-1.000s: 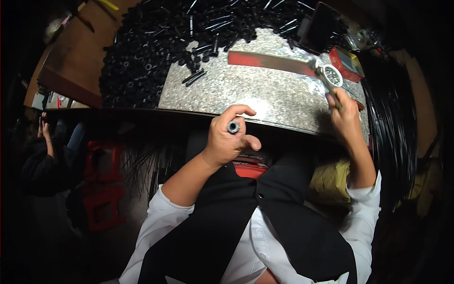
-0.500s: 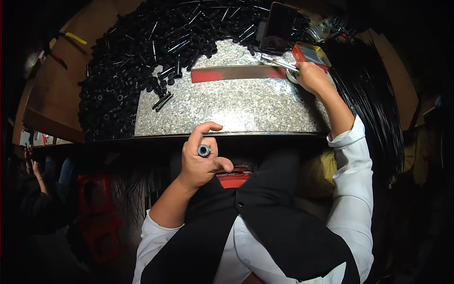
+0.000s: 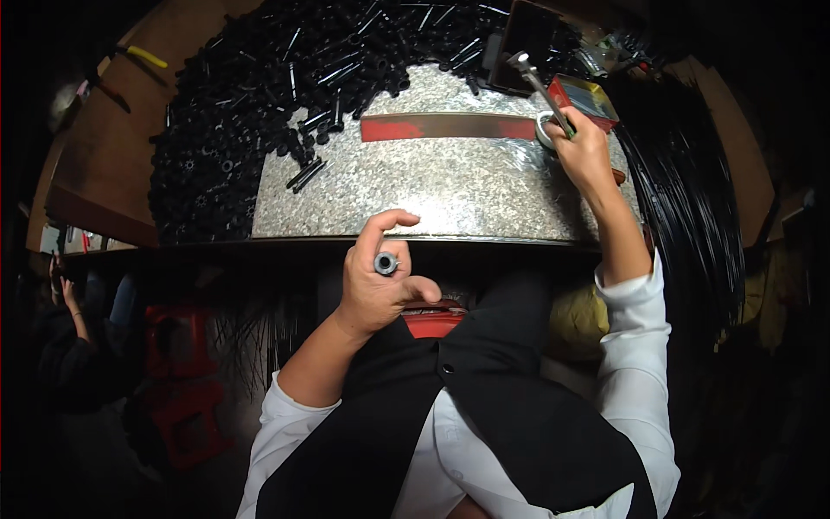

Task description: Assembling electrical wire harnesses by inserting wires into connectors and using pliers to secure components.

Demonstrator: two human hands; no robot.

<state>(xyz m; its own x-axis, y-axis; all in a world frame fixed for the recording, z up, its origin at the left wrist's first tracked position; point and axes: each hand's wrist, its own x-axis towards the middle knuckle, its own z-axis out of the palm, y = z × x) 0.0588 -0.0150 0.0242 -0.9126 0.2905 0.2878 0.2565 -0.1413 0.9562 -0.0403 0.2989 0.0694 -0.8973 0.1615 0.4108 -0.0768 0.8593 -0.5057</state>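
My left hand (image 3: 372, 285) is in front of the table's near edge, curled round a short dark tube (image 3: 386, 263). The tube's round hollow end faces up, while my index finger and thumb stay bent apart beyond it. At the right of the table, my right hand (image 3: 584, 151) grips a slim silver tool with a hammer-like head (image 3: 523, 62). The tool's shaft slants up and left, with a bit of green near my fingers. Beside that hand are a roll of clear tape (image 3: 545, 130) and a red-and-yellow open tin (image 3: 584, 97).
A red-and-dark flat bar (image 3: 450, 127) lies across the speckled tabletop (image 3: 432, 190). Black tubular parts (image 3: 233, 130) are heaped at left and back. A dark upright tablet-like panel (image 3: 527, 39) stands behind. Thin black rods (image 3: 692, 190) lie at right. Another person's hand (image 3: 69, 294) shows far left.
My right hand has lifted the silver tool off the tabletop, swinging its head upward. My left hand still holds the tube, a little further up and right in the view, which has shifted slightly.
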